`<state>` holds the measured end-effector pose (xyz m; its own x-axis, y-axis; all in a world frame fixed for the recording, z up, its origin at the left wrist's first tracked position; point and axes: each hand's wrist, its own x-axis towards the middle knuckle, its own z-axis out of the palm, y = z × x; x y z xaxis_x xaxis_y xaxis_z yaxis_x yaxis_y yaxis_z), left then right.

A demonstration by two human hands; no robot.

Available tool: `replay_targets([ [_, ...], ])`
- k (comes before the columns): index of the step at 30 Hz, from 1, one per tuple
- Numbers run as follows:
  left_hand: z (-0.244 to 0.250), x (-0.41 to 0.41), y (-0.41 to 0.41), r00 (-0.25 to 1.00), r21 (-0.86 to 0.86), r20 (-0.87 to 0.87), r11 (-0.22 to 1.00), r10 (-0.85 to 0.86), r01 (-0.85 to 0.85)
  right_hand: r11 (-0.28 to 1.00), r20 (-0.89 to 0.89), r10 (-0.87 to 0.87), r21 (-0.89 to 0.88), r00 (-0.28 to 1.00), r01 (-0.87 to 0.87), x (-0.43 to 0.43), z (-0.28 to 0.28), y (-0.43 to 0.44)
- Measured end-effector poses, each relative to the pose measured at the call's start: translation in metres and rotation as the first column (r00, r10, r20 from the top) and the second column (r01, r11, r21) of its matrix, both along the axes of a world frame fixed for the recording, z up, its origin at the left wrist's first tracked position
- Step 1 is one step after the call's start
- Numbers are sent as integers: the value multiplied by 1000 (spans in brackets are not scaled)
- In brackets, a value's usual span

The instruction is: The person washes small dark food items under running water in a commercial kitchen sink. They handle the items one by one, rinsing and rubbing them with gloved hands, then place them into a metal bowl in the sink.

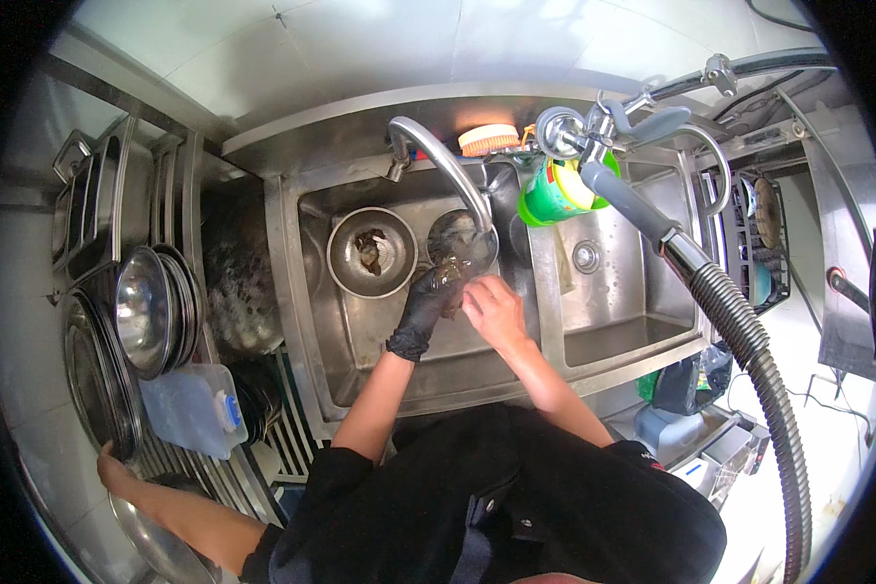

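My left hand (432, 296), in a black glove, holds a wet brownish item (449, 271) whose kind I cannot make out. My bare right hand (495, 310) touches the same item from the right, fingertips curled against it. Both hands are over the left basin (365, 350) of a stainless steel sink. Just beyond them, under the curved faucet (452, 164), a round metal bowl (438, 223) is partly hidden by the faucet. Left of it sits another metal bowl (341, 259) with dark, wet pieces (369, 252) inside.
A green tub (551, 197) hangs over the divider beside a grey spray hose (628, 204). Behind the faucet lies a scrub brush (489, 139). Metal bowls (144, 310) and a plastic container (190, 409) stand on the left rack. Another person's arm (182, 515) reaches in there.
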<state>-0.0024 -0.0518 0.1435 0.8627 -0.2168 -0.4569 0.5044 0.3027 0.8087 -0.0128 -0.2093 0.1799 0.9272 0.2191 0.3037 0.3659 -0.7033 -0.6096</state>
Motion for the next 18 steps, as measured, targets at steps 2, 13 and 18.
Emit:
replay_targets([
  [2, 11, 2, 1, 999, 34, -31, 999, -35, 36, 999, 0, 29, -22, 1000, -29, 2, -2, -3],
  [13, -4, 1, 2, 998, 116, 56, 993, 29, -36, 789, -543, 179, 578, 820, 210, 3, -24, -7],
  [18, 6, 3, 4, 1000, 152, 31, 988, 0, -4, 642, -576, 289, 709, 765, 291, 4, -31, -11],
])
